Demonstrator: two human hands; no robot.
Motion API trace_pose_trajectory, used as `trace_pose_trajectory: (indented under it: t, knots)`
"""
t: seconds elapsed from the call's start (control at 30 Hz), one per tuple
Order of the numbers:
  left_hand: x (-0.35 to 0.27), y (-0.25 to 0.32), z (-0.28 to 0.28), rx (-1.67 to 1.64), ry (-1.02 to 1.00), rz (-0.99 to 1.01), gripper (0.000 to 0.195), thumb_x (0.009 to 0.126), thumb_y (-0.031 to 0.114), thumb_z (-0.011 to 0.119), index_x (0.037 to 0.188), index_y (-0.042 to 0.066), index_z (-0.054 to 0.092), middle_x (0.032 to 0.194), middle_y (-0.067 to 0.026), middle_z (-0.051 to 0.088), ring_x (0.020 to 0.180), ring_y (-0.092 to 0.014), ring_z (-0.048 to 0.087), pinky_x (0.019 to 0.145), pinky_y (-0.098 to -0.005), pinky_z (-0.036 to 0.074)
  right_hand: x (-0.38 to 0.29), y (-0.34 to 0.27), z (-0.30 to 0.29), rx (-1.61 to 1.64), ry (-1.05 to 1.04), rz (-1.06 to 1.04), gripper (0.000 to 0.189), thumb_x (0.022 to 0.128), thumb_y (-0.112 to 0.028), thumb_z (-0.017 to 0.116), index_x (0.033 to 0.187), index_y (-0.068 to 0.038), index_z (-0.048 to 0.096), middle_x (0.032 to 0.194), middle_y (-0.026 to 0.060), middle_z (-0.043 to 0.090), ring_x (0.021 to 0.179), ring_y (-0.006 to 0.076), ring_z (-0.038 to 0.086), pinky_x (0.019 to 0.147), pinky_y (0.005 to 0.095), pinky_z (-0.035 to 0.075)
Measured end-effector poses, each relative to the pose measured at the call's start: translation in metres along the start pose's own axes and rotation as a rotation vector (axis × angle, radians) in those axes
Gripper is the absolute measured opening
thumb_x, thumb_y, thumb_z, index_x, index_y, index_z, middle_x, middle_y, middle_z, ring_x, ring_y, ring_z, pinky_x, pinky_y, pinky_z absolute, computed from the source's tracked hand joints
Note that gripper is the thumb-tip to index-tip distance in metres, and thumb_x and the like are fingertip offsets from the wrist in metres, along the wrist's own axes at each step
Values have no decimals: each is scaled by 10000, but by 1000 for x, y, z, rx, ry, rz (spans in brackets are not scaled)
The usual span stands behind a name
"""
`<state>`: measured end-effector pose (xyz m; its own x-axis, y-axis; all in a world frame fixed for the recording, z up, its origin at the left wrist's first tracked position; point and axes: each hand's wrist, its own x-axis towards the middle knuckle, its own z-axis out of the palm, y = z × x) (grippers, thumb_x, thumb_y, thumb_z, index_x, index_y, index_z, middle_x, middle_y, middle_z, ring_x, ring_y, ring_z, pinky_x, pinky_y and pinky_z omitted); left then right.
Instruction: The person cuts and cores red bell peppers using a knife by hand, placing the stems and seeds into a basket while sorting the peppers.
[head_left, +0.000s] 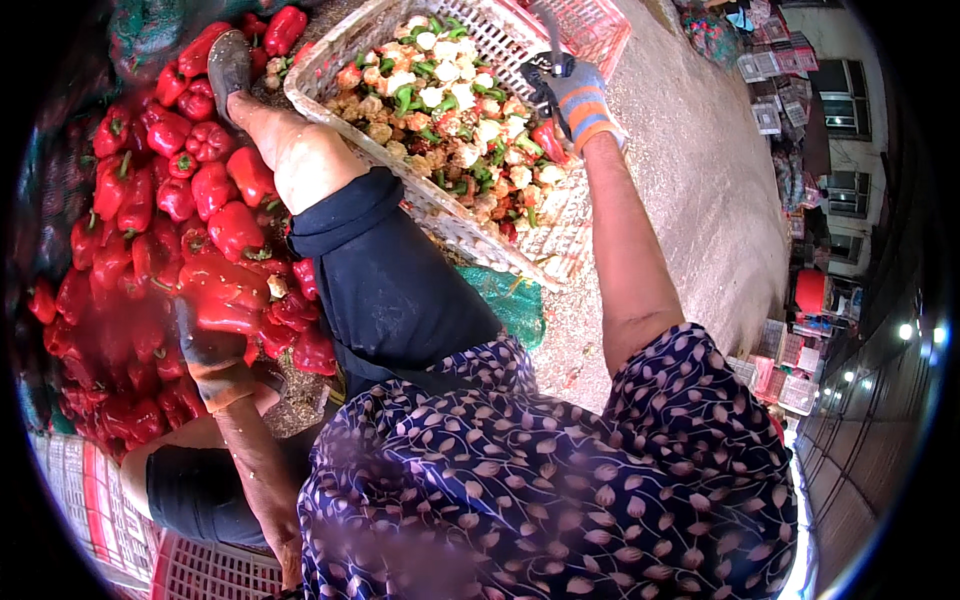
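My left hand (214, 349), in a grey and orange glove, reaches into a heap of red bell peppers (236, 229). Its fingers lie against one large pepper (225, 315); whether they grip it I cannot tell. My right hand (570, 94), in a striped glove with dark fingers, is closed around a tool (559, 66) with a shiny band. A blurred dark length, perhaps a blade, points away from it. Under that hand is a dirty white plastic crate (337, 127) holding pale pepper cores (446, 71) with green stems. A red pepper piece (551, 142) lies just below the glove.
My leg (397, 285) stretches between the heap and the crate, its shoe (229, 71) among the peppers. A red crate (600, 30) touches the white one. Green mesh (510, 300) lies on the littered floor (697, 172). More crates (217, 570) stand at lower left.
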<state>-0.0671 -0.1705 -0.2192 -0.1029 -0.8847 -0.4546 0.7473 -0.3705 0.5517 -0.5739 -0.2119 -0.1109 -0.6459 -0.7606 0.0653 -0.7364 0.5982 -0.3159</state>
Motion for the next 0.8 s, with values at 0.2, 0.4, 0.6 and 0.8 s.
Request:
trace_pose_trajectory:
  t: [0.2, 0.4, 0.6, 0.8]
  knots:
    - [2, 0, 2, -9, 18, -56, 547, 793, 356, 582, 1226, 66, 413, 1194, -103, 485, 1090, -275, 468, 906, -443, 394, -11, 19, -11, 547, -211, 280, 233, 721, -176, 682, 908, -45, 637, 624, 106, 609, 476, 149, 571, 418, 300, 449]
    - [3, -2, 8, 1, 29, -65, 544, 801, 376, 573, 1210, 51, 422, 1174, -111, 494, 1063, -277, 483, 886, -438, 410, -12, 31, -1, 48, -186, 43, 353, 630, -242, 733, 883, -24, 619, 685, 110, 623, 559, 212, 604, 530, 341, 489]
    - [11, -4, 0, -51, -137, -164, 590, 802, 427, 553, 1258, 92, 386, 1236, -97, 455, 1115, -288, 449, 922, -460, 384, -22, 35, -4, 659, -86, 155, 165, 713, -75, 682, 869, -34, 647, 651, 69, 617, 428, 139, 533, 393, 282, 435]
    - [11, -7, 1, -5, -52, -126, 635, 795, 459, 552, 1284, 103, 360, 1274, -98, 422, 1147, -292, 423, 931, -472, 378, -42, 22, -24, 1203, -459, 289, 410, 807, -309, 605, 1109, -45, 522, 866, 132, 640, 432, 201, 538, 376, 361, 471]
